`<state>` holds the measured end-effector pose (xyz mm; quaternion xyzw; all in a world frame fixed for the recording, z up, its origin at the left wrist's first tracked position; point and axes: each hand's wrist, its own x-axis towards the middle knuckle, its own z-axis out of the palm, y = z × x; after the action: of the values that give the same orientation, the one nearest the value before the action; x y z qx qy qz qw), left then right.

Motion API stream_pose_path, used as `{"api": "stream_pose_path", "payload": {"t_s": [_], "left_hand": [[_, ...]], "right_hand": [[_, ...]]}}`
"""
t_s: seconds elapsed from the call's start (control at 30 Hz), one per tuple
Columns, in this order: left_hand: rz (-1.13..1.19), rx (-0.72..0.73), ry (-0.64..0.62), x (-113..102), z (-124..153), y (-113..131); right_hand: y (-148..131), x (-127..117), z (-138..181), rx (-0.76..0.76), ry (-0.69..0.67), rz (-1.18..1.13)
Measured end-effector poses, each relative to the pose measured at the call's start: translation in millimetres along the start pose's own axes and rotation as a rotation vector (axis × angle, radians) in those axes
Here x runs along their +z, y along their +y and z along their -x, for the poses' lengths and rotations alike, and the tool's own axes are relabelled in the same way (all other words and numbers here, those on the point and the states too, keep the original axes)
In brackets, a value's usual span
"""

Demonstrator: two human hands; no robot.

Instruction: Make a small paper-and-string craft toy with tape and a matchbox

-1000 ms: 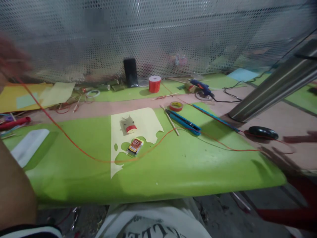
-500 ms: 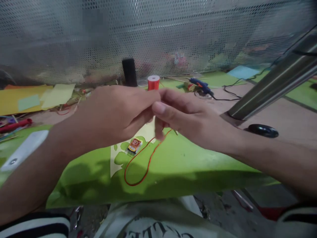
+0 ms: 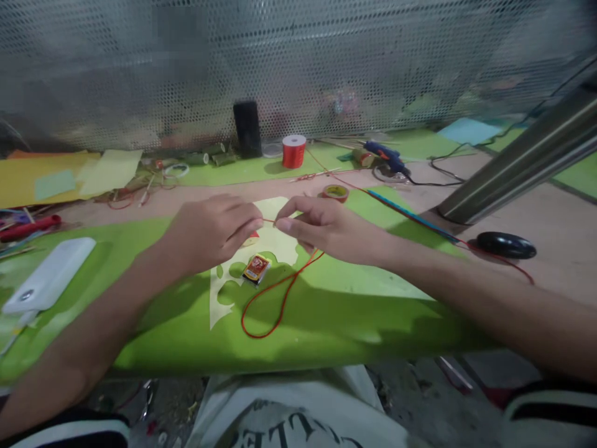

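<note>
From the head camera, thin, smooth red cord [image 3: 260, 336] is pinched at the fingertips of both hands, a short straight piece spanning the small gap between the left hand [image 3: 217, 230] and the right hand [image 3: 329, 230]. Thumb presses against forefinger on each side. Below the right hand, red cord hangs into a teardrop loop over the glossy, creased green sheet [image 3: 373, 336]. Matte pale yellow paper [image 3: 280, 244], its near edge cut into scalloped curves and holes, lies under and between the hands. Behind rises a dull grey metal screen [image 3: 298, 68], dotted with round perforations; at right leans a brushed, cylindrical metal pole [image 3: 506, 162].

A small clear packet [image 3: 256, 269] by the paper's cut edge encloses a red-and-yellow-labelled piece. The upright, white-topped spool [image 3: 293, 154] carries tightly wound red strand.
</note>
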<state>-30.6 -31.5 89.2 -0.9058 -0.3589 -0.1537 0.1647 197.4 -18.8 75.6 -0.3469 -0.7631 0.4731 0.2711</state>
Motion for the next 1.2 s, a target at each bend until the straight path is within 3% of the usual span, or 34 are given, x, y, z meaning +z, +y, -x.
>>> {"api": "stream_pose_path", "payload": {"t_s": [0.2,0.4,0.47,0.7,0.97,1.07,1.2], "left_hand": [[-0.024,0.108,0.001,16,4,6],[0.068,0.066,-0.293,45,13,-32],[0.064,0.072,-0.323,56,13,-41],[0.116,0.152,-0.261,67,11,-46],[0.222,-0.068,-0.128,62,11,-25],[0.231,-0.128,-0.093,60,10,-15],[0.216,-0.103,-0.076,60,9,-7]], "right_hand": [[11,8,-4,-0.054,-0.046,-0.023],[28,7,-2,-0.102,0.023,0.081],[32,8,-1,-0.087,0.043,0.156],[38,14,0,-0.087,0.094,0.360],[40,19,0,-0.087,0.137,0.733],[41,22,1,-0.102,0.153,0.774],[44,23,3,-0.178,0.198,0.755]]}}
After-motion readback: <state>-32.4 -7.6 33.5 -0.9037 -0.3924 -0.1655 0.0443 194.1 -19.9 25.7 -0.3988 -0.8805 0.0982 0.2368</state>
